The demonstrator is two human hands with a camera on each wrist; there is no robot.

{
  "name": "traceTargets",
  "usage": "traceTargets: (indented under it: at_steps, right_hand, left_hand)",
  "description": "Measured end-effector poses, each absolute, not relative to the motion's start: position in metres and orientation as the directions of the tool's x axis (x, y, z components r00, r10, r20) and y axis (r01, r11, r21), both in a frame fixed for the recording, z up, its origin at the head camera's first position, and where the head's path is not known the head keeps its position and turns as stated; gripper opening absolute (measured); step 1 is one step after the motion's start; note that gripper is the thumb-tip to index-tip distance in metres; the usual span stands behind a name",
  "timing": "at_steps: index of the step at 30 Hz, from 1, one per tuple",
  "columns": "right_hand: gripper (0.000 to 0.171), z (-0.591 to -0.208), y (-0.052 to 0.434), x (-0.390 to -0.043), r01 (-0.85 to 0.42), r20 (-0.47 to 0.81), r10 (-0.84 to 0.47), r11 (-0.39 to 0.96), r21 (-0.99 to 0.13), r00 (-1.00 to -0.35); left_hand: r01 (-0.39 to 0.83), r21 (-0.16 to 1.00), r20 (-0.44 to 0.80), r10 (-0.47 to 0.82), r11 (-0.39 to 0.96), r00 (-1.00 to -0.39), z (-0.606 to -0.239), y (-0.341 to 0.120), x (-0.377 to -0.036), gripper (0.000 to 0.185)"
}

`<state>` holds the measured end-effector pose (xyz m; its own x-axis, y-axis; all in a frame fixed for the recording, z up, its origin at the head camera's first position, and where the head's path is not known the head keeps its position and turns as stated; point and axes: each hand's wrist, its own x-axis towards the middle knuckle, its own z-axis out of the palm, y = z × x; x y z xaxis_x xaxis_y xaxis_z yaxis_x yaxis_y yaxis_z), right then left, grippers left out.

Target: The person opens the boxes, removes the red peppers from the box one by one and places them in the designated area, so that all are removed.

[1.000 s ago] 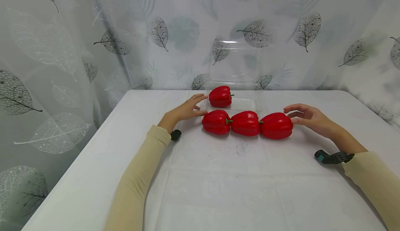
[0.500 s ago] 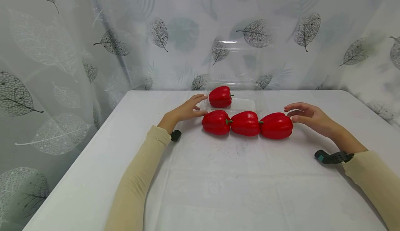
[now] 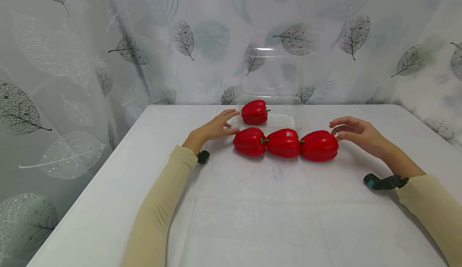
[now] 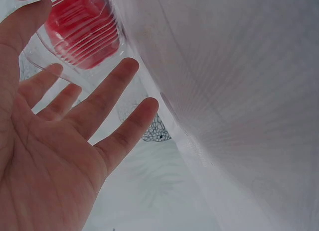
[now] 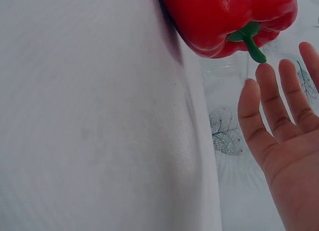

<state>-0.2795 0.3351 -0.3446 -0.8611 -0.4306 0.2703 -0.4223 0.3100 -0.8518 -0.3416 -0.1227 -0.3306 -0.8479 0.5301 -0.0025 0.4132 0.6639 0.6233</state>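
Observation:
Three red bell peppers lie side by side in a row on the white table: a left pepper (image 3: 249, 142), a middle pepper (image 3: 283, 143) and a right pepper (image 3: 319, 146). A fourth bell pepper (image 3: 254, 112) sits in the left part of a clear plastic clamshell box (image 3: 283, 120) behind them, its lid (image 3: 274, 68) standing up. My left hand (image 3: 216, 126) is spread, thumb tip at the left pepper and fingertips by the box's left side. My right hand (image 3: 361, 135), fingers loosely bent and holding nothing, is by the right pepper's outer end. In the right wrist view, a pepper (image 5: 224, 19) shows its green stem near the fingertips.
A leaf-patterned curtain (image 3: 216, 38) hangs behind the table (image 3: 260, 215) and along its left side. Small dark specks mark the cloth in front of the peppers. Each wrist wears a dark band (image 3: 384, 182).
My right hand has shifted very slightly away from the right pepper, its thumb a little higher. The left hand, the peppers and the box stay in place.

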Motion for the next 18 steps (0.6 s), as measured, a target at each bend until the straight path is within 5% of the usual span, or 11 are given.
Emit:
traceTargets:
  at_steps: [18]
  right_hand:
    - [0.031,-0.334,0.326,-0.276,-0.485,0.352,-0.400,0.303,-0.820,-0.846]
  left_hand:
    - [0.419,0.612,-0.001,0.530,0.671,-0.848,-0.331,-0.123,-0.341,0.072]
